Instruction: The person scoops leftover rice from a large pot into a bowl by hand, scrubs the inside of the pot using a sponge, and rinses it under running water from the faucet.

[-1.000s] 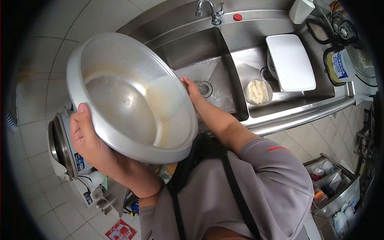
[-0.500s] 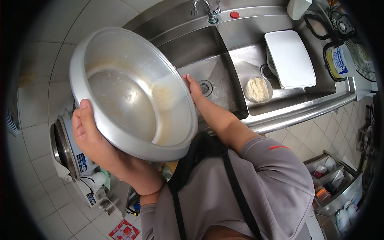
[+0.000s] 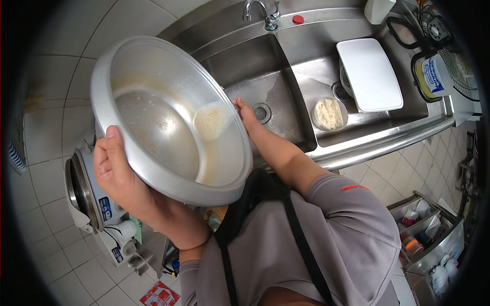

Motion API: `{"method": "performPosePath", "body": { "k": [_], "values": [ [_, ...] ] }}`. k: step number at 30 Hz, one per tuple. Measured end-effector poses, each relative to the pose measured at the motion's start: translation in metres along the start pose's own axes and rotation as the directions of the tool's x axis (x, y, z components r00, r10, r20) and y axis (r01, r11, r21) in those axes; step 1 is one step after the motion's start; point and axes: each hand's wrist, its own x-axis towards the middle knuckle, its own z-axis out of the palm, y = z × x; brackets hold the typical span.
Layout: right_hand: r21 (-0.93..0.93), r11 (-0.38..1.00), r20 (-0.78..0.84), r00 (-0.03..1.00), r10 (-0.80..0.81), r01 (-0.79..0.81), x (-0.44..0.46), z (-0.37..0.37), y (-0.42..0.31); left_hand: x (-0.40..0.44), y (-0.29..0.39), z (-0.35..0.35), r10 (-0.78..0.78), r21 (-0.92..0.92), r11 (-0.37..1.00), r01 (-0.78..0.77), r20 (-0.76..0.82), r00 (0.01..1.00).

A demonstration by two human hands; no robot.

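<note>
A large silver metal pot (image 3: 163, 132) is tilted in front of me, its wide mouth facing me. My left hand (image 3: 115, 160) grips its left rim, thumb over the edge and fingers underneath. At the opposite side, my right hand (image 3: 245, 113) holds the pot from outside; its fingertips are partly hidden behind the wall. Inside lies a patch of pale grains (image 3: 210, 122) on the lower right wall, with brownish stains and a few specks near the bottom.
A double steel sink (image 3: 306, 135) with a faucet (image 3: 265, 15) stands at right. Its right basin holds a clear container of pale food (image 3: 329, 114) and a white-lidded container (image 3: 370, 74). A rice cooker (image 3: 84, 188) sits at lower left, and a shelf unit (image 3: 434, 234) at lower right.
The pot has shifted slightly to the right with both hands still on it. The patch of pale grains inside shows more distinctly.
</note>
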Motion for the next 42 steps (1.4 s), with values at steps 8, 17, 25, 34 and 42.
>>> {"method": "performPosePath", "body": {
  "k": [8,17,25,34,42],
  "values": [
    [0.058,0.995,-0.041,0.995,0.086,-0.083,-0.007,0.003,-0.003,0.0,-0.002,-0.001,0.013,-0.006,1.0,-0.013,0.045,0.999],
    [0.062,0.979,-0.154,0.967,0.201,-0.194,0.001,0.001,-0.012,0.015,-0.008,-0.023,-0.015,0.064,0.998,0.015,0.012,1.0],
    [-0.251,0.903,-0.309,0.856,-0.416,0.348,-0.023,0.02,-0.103,0.042,-0.038,-0.068,-0.148,-0.157,0.979,0.127,-0.133,0.98],
    [-0.751,-0.031,0.66,0.751,0.015,0.66,-0.051,0.088,-0.112,0.039,-0.054,-0.052,-0.246,-0.378,0.901,0.215,-0.035,0.969],
    [-0.715,-0.264,0.667,0.745,0.023,0.648,-0.028,0.068,-0.101,0.024,-0.032,-0.034,-0.26,-0.35,0.904,0.247,0.011,0.965]
  ]
}}
